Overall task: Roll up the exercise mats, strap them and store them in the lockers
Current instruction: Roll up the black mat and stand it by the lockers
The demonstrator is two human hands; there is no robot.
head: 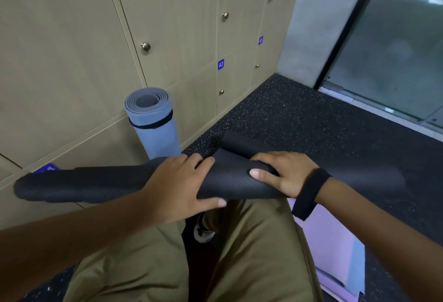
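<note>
Head view: person seated or crouched beside a wall of lockers (72,62), knees in olive trousers (251,253) low in frame. Black mat (100,185) is held across the lap, roughly horizontal, its left end reaching toward the locker fronts and its right end running past the right wrist. Left hand (177,186) lies over the middle of the roll, fingers curled over the top and thumb under the near edge, so it is grasping the mat; judged purpose is to keep the turns from springing loose. Right hand (280,174) grips the roll just beside it, thumb on the near face and fingers wrapped over the far side, close to where a loose flap (242,143) of the mat lifts away from the roll. Holding near the flap probably lets the hand tuck that free edge in and tighten the last turn. No strap is visible on the black mat, so strapping appears not yet done. Blue mat (153,122) stands upright on the floor (311,119), leaning on a locker door, already rolled with a dark strap (153,125) around its upper part; likely parked there for storing. A dark band (311,191) sits on the right wrist. A pale purple mat (335,237) lies flat on the floor under the right forearm. All visible locker doors are closed.
</note>
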